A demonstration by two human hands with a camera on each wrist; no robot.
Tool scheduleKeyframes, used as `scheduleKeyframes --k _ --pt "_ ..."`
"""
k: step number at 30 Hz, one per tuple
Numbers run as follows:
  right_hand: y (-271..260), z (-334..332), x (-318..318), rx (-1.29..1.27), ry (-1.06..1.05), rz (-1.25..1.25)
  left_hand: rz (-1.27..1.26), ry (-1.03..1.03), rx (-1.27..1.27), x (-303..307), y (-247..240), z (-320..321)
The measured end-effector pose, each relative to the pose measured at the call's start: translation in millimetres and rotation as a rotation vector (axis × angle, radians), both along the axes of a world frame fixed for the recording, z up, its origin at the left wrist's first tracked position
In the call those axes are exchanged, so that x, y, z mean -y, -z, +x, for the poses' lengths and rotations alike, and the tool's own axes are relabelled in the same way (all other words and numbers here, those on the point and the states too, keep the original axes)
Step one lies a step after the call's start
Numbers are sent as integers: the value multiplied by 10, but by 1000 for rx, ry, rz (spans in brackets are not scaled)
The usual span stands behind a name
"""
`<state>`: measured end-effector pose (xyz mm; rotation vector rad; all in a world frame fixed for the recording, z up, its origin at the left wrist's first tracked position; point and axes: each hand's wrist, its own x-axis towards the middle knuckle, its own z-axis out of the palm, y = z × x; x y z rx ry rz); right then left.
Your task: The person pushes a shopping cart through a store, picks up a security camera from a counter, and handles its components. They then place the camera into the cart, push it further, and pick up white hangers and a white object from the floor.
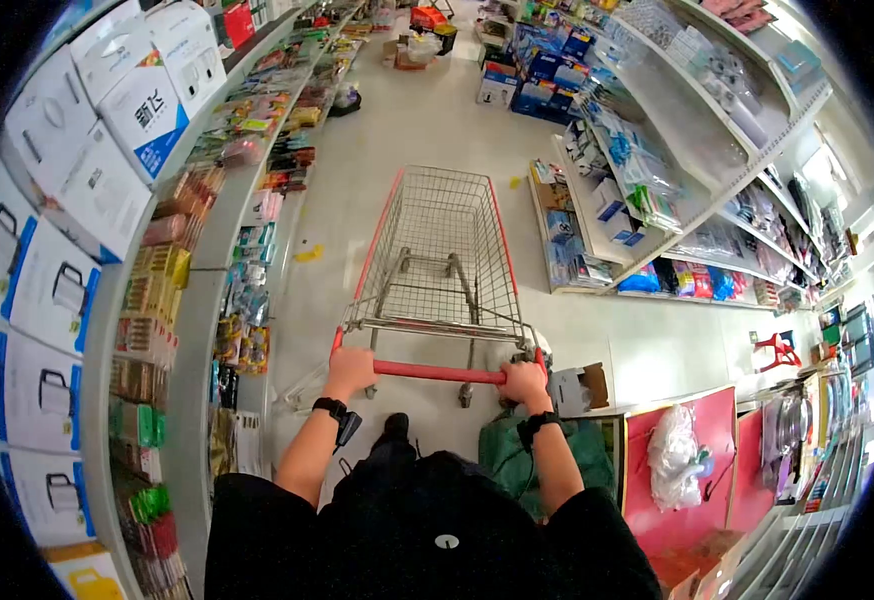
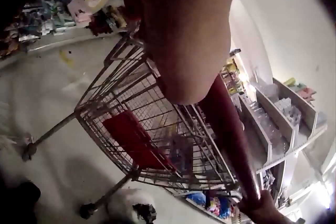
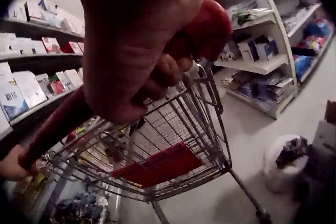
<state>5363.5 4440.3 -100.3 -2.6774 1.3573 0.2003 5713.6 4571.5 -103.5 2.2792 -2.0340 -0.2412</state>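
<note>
Both hands grip the red handlebar (image 1: 437, 373) of a wire shopping cart (image 1: 447, 215) in the head view. The left hand (image 1: 350, 372) is wrapped round the bar near its left end, the right hand (image 1: 525, 384) near its right end. Through the wire mesh the cart's basket shows no goods. Curled fingers (image 3: 157, 79) of the right hand show under the bar in the right wrist view. A red panel (image 3: 157, 166) hangs on the cart's near side. In the left wrist view the left hand (image 2: 184, 50) covers part of the bar.
Shelves with white boxes (image 1: 47, 300) and small packaged goods (image 1: 157, 280) line the left side. On the right stand more shelves (image 1: 647, 150), a green bag (image 1: 502, 450) and a white bucket (image 3: 283, 163). Blue cartons (image 1: 547, 75) and a pile of goods (image 1: 419, 45) stand farther down the aisle.
</note>
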Motion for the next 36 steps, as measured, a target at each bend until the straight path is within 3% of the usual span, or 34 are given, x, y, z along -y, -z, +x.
scheduleKeyframes --k 7,18,27,36 --pt "-19 540 1044 -56 -15 16 13 -22 13 1059 33 550" --pt "101 1354 2847 121 -73 -62 57 -52 53 2850 -158 1352" --pt "47 1962 4372 140 -79 -12 66 -28 117 4309 17 1971" --pt "-85 2553 5895 68 -75 5 39 -94 50 5729 -62 2478"
